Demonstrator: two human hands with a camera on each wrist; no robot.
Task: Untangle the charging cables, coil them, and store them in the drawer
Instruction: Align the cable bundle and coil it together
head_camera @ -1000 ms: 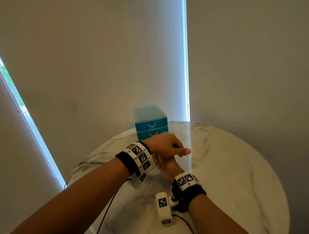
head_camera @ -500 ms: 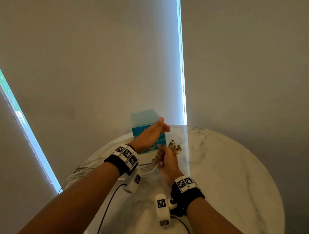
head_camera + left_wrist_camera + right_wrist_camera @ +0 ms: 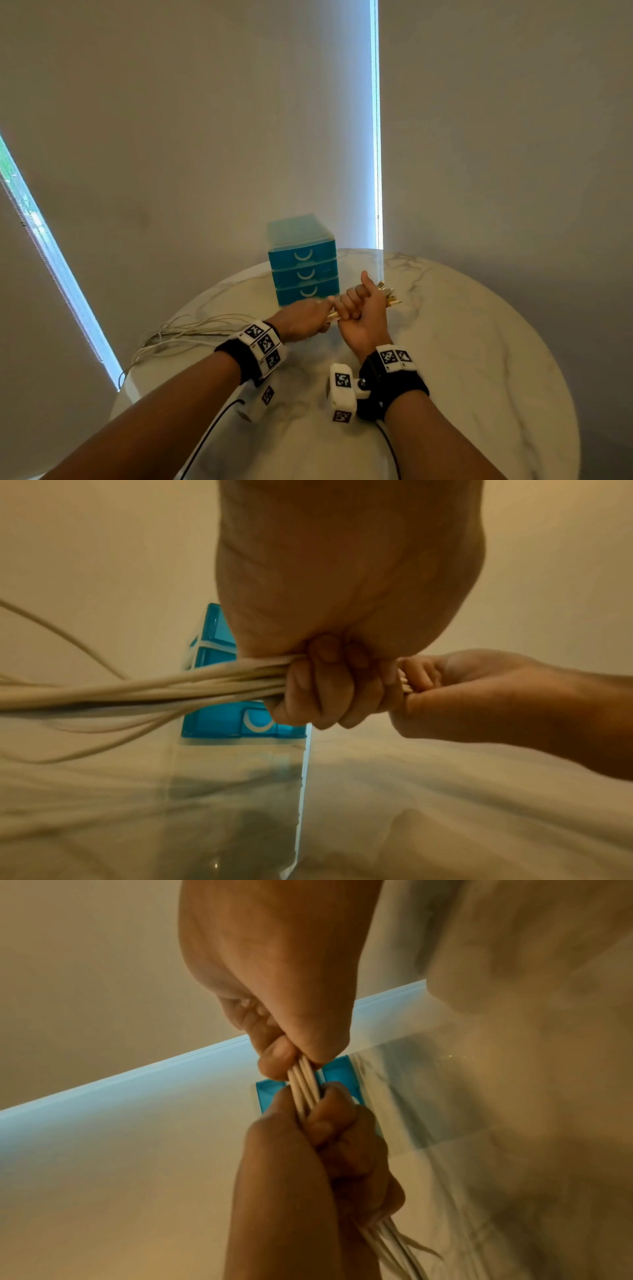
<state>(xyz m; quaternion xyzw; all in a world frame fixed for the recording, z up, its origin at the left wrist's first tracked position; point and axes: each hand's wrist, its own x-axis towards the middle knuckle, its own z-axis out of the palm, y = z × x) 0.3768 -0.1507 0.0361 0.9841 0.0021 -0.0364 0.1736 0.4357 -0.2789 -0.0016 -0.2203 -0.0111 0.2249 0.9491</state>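
Note:
A bundle of several white charging cables runs from the table's left edge into my two fists. My left hand grips the bundle just left of my right hand, which holds the same strands near their ends. The connector plugs stick out past the right fist. The left wrist view shows my left fingers curled round the strands. Behind the hands stands a small teal drawer unit with three shut drawers.
The round white marble table carries everything, with bare surface to the right. Loose cable loops hang over its left edge. Grey blinds close off the back, with bright window gaps. Black wrist-camera leads trail beneath my forearms.
My left hand came down from in front of the drawer unit and took hold of the cable bundle beside the right fist. The right hand has kept its grip and moved slightly forward.

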